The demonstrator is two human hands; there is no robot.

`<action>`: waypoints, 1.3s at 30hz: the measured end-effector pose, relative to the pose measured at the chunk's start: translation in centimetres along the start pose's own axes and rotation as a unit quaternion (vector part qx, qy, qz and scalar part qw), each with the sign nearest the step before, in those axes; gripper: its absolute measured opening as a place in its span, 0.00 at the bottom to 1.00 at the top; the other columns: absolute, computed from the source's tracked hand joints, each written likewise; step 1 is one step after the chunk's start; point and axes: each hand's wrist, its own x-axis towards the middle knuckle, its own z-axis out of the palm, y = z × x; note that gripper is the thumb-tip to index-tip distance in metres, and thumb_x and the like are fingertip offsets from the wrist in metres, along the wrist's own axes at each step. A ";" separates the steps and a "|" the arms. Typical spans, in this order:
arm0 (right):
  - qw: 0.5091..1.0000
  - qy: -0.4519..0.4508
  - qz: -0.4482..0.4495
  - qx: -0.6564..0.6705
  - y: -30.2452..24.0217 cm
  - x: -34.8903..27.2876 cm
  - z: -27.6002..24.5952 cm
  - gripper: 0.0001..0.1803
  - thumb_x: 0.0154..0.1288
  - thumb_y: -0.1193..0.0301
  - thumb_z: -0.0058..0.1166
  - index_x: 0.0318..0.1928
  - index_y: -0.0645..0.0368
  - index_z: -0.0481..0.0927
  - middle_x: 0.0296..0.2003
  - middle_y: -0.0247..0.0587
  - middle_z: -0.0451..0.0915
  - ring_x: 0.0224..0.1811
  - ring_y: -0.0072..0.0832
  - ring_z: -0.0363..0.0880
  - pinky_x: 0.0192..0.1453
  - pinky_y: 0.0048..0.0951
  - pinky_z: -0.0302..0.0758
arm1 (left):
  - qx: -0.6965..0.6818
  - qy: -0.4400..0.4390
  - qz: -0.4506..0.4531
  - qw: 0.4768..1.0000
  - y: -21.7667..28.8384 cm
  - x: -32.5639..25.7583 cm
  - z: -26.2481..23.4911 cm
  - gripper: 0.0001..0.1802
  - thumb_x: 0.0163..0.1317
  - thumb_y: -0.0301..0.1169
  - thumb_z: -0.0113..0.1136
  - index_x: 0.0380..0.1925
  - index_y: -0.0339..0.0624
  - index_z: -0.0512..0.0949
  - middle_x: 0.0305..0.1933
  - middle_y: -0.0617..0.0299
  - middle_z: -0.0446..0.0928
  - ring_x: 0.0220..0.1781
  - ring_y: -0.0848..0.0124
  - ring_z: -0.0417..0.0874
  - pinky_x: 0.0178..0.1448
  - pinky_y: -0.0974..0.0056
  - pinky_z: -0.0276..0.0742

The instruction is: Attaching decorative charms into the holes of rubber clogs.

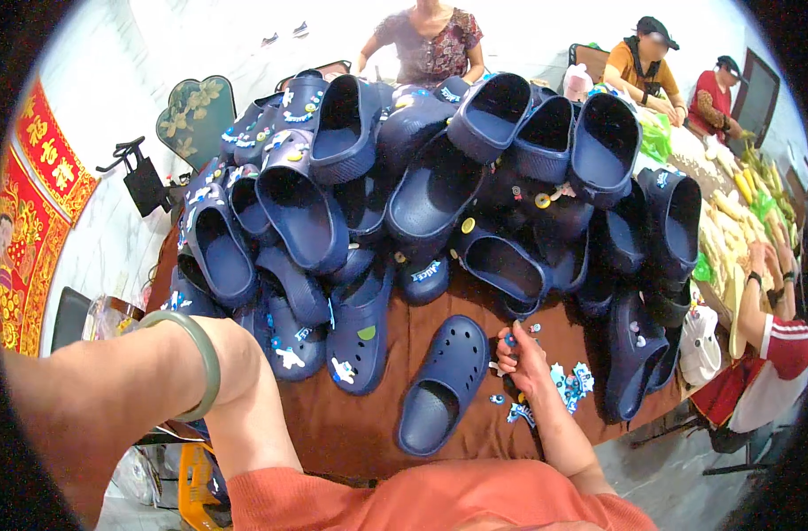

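My right hand (526, 365) pinches a small round blue shoe charm (510, 339), just right of a plain navy clog (430, 416). That clog lies sole down on the brown tablecloth, its holed toe pointing away from me. Beside my right wrist lie several loose blue-and-white shoe charms (574, 382). My left arm is bent up close to the camera with a green bangle round the wrist; past it my left hand (72, 403) is cut off by the view's rim and its fingers do not show.
A high heap of navy clogs (302, 212) fills the table's far side, many bearing charms. A white clog (700, 347) sits at the right edge. Across the table stands a person (430, 44); others work at a vegetable-covered table (723, 221) on the right.
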 end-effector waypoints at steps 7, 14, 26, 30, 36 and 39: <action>1.000 -0.004 0.004 0.004 -0.2 -0.2 -0.5 0.21 0.72 0.51 0.41 0.40 0.57 0.72 0.20 0.28 0.64 0.15 0.16 0.54 0.18 0.18 0.50 | 0.000 -0.145 -0.073 0.987 -21.8 17.2 19.1 0.28 0.67 0.48 0.44 0.54 0.34 0.70 0.58 0.46 0.71 0.58 0.52 0.71 0.60 0.45 0.62; 1.000 -0.014 -0.005 0.024 -0.3 -0.3 -0.8 0.21 0.73 0.51 0.40 0.40 0.57 0.71 0.20 0.28 0.63 0.15 0.16 0.54 0.18 0.19 0.51 | 0.077 -0.335 -0.323 0.882 -26.1 9.5 30.3 0.19 0.61 0.42 0.60 0.40 0.35 0.78 0.36 0.52 0.82 0.38 0.54 0.82 0.46 0.56 0.75; 1.000 -0.006 0.000 0.002 -0.2 0.0 -0.7 0.20 0.74 0.53 0.38 0.40 0.57 0.71 0.21 0.29 0.65 0.16 0.15 0.54 0.18 0.18 0.51 | 0.181 -0.218 -0.534 0.797 -26.9 -2.7 41.0 0.18 0.62 0.44 0.58 0.39 0.40 0.79 0.32 0.55 0.81 0.34 0.57 0.83 0.36 0.57 0.79; 1.000 -0.001 0.003 0.002 -0.3 -0.2 -0.4 0.20 0.74 0.52 0.39 0.40 0.57 0.72 0.21 0.29 0.65 0.16 0.15 0.54 0.18 0.18 0.50 | 0.194 -0.199 -0.491 0.826 -27.7 -3.1 42.8 0.23 0.59 0.45 0.60 0.43 0.35 0.77 0.35 0.49 0.80 0.37 0.54 0.83 0.39 0.56 0.79; 1.000 0.001 -0.004 -0.001 -0.5 -0.4 -0.4 0.20 0.73 0.52 0.40 0.39 0.57 0.72 0.20 0.28 0.65 0.16 0.15 0.54 0.18 0.18 0.50 | 0.234 -0.190 -0.425 0.854 -28.9 -3.8 44.9 0.26 0.57 0.47 0.62 0.43 0.33 0.76 0.38 0.44 0.76 0.40 0.49 0.79 0.41 0.54 0.77; 1.000 -0.001 0.001 -0.007 -0.5 -0.5 -0.4 0.20 0.73 0.52 0.40 0.39 0.57 0.72 0.20 0.28 0.64 0.16 0.15 0.54 0.18 0.18 0.50 | 0.237 -0.194 -0.412 0.858 -29.0 -3.6 44.9 0.26 0.57 0.47 0.62 0.43 0.34 0.77 0.37 0.45 0.76 0.39 0.50 0.79 0.41 0.54 0.77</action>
